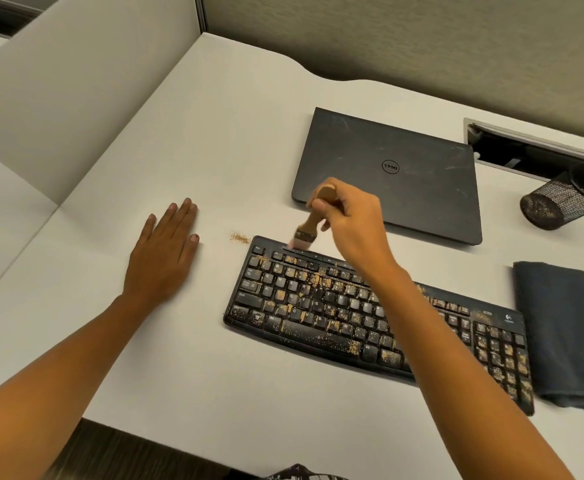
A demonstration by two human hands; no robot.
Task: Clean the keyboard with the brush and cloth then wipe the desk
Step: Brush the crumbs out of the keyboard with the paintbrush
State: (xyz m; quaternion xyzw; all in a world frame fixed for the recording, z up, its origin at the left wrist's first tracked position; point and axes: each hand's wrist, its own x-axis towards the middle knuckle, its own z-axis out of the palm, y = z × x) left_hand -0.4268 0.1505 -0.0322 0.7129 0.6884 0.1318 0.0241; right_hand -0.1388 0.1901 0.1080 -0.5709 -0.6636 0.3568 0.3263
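Observation:
A black keyboard (318,306) lies on the white desk (197,150), its keys strewn with tan crumbs. My right hand (352,220) grips a small wooden-handled brush (306,233), whose bristles touch the keyboard's top edge near the left function keys. A little pile of tan crumbs (240,238) sits on the desk just past the keyboard's upper left corner. My left hand (164,251) rests flat on the desk, palm down, to the left of the keyboard. A folded dark cloth (564,330) lies right of the keyboard.
A closed dark laptop (394,171) lies behind the keyboard. At the far right a black mesh pen cup (557,202) lies tipped on its side, below a cable slot (532,150). Partition walls (76,98) bound the desk on the left and back.

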